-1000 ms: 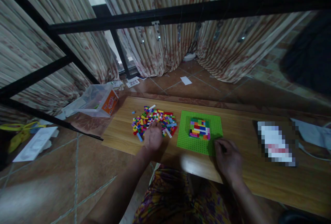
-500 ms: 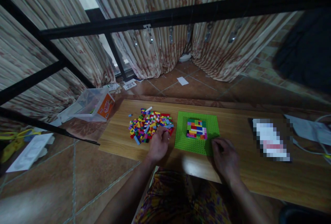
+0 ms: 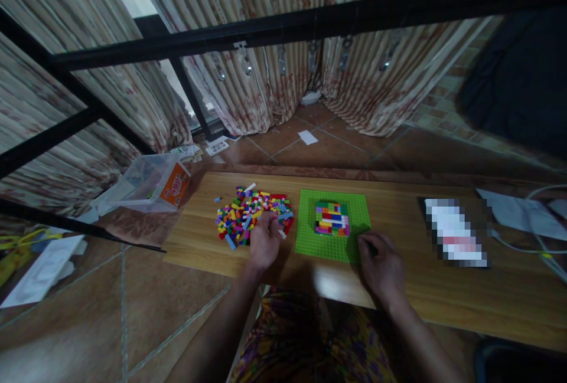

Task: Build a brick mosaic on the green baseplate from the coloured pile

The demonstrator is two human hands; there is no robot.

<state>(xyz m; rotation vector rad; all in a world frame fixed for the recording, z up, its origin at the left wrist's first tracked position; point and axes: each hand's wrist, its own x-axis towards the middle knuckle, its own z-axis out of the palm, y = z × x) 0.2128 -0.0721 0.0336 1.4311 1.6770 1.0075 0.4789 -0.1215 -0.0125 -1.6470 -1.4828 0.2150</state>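
A green baseplate lies on a low wooden board, with a small block of coloured bricks built in its middle. To its left is a loose pile of small coloured bricks. My left hand rests at the pile's near right edge, fingers curled among the bricks; whether it holds one is hidden. At the baseplate's near right corner, my right hand presses down with fingers curled.
A clear plastic box with an orange label lies tipped on the tiled floor at the left. A blurred flat object and papers sit at the board's right. Black frame bars cross overhead; curtains hang behind.
My left hand moved right along the pile's near edge, then drew back a little. My right hand stayed at the baseplate corner. The view shifted slightly.
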